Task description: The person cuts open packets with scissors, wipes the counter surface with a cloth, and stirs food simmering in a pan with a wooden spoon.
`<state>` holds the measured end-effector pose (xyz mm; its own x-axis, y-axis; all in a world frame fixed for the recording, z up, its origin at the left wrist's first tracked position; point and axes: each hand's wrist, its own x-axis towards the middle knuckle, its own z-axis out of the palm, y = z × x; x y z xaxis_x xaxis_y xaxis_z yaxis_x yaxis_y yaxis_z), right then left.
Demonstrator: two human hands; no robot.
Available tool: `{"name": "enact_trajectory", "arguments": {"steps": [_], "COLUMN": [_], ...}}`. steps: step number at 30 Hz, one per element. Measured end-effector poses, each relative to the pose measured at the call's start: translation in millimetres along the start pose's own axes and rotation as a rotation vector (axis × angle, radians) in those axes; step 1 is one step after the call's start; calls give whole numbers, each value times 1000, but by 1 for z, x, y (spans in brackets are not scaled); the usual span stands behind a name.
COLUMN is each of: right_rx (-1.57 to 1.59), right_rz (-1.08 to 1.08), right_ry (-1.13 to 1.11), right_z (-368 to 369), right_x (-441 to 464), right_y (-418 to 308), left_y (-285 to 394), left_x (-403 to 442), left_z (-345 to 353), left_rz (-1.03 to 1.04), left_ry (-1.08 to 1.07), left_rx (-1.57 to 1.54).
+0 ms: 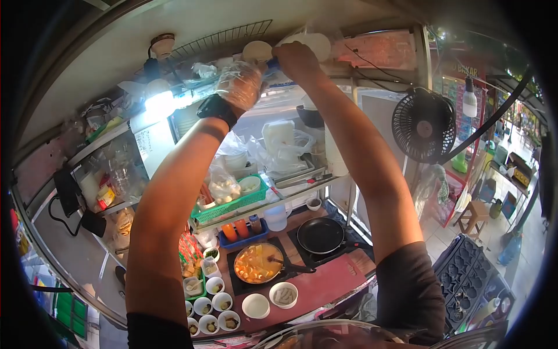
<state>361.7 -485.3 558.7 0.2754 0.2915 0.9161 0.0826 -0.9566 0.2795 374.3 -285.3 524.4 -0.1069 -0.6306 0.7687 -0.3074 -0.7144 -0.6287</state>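
Both arms reach up to the top shelf of the stall. My left hand [241, 86] wears a clear plastic glove, with a black band at the wrist. Its fingers are curled near a small blue item [272, 63], but the crinkled glove hides what they hold. My right hand [297, 61] is closed beside that blue item, seemingly gripping it; its kind is unclear. Round white lids or bowls [257, 52] stand just behind the hands. Below, a pan of orange soup [258, 264] sits on a burner, left of an empty black frying pan [320, 235].
Two white bowls [256, 306] stand on the red counter [331, 285], with several small filled cups [222, 301] to their left. A green basket [229, 208] occupies the middle shelf. A lit bulb [158, 100] hangs left; a black fan [424, 125] is at right.
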Motion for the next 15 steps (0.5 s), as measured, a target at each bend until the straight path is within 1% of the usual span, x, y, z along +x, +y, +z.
{"name": "enact_trajectory", "arguments": {"steps": [1, 2, 3, 5, 6, 7, 8, 10, 11, 12, 13, 14, 15], "right_rx": [-2, 30, 64, 88, 112, 114, 149, 181, 253, 325, 324, 362, 397], "right_rz": [0, -13, -25, 7, 40, 43, 48, 54, 46, 37, 39, 117, 189], "right_ry": [5, 50, 92, 72, 48, 46, 42, 38, -22, -82, -84, 135, 355], "right_z": [4, 8, 10, 10, 10, 12, 12, 9, 7, 2, -7, -16, -21], "right_x": [2, 2, 2, 3, 2, 0, -2, -4, -5, -6, -10, -14, -17], "right_y": [6, 12, 16, 24, 27, 30, 32, 34, 36, 36, 35, 34, 34], "left_y": [-4, -10, -20, -32, -37, -39, -42, -39, -30, -29, -30, -31, -59], "left_x": [5, 6, -4, -9, -3, -2, -2, 9, 8, 9, 8, 5, -12], "left_z": [6, 29, 74, 80, 47, 29, 34, 28, 27, 18, 14, 11, 73], "left_rz": [39, 39, -80, -199, -90, 21, 22, -41, -68, -68, -53, -39, 101], "left_ry": [-129, -125, -168, -208, -139, -72, -74, -133, -218, -216, -214, -214, -108], "left_rx": [78, 81, 268, 456, 296, 134, 132, 225, 422, 420, 264, 107, 513]}}
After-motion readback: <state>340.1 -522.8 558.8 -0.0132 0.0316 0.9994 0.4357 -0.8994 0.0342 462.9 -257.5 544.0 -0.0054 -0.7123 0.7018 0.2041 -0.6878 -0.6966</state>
